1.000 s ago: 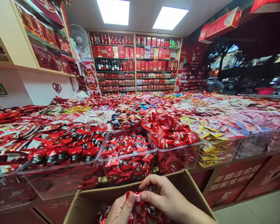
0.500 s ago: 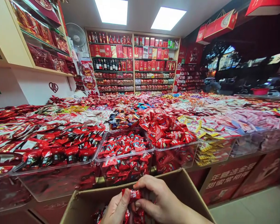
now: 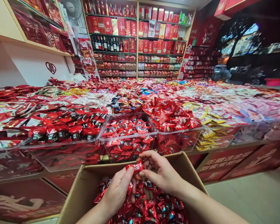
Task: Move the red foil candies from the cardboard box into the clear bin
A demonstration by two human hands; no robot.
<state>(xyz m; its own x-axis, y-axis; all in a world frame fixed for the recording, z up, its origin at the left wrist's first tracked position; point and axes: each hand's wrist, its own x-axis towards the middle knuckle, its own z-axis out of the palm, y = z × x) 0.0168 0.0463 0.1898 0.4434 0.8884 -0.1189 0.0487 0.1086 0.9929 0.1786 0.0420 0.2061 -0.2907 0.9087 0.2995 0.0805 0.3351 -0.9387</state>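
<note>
A small red-wrapped candy (image 3: 135, 167) is held between my two hands, above an open cardboard box (image 3: 93, 171). My left hand (image 3: 119, 186) pinches one end of its wrapper with the thumb on top. At the other end, my right hand (image 3: 159, 169) grips with thumb and fingertips. Below them, many loose red candies (image 3: 151, 205) with blue-green patches lie inside the box. Just beyond the box's far edge stands a clear plastic bin (image 3: 128, 136), filled with similar small red candies (image 3: 127, 127).
Beside that bin are more clear bins, with red-and-black packets (image 3: 63, 132) on the left and larger red packets (image 3: 175, 116) on the right. Yellow packets (image 3: 208, 137) lie further right. Shelves (image 3: 137, 40) of bottles and red boxes line the back wall. Tiled floor (image 3: 259, 186) shows at lower right.
The view has tipped downward, so more of the box's candies and both forearms show. My hands still hold the red candy between them, with little change in grip.
</note>
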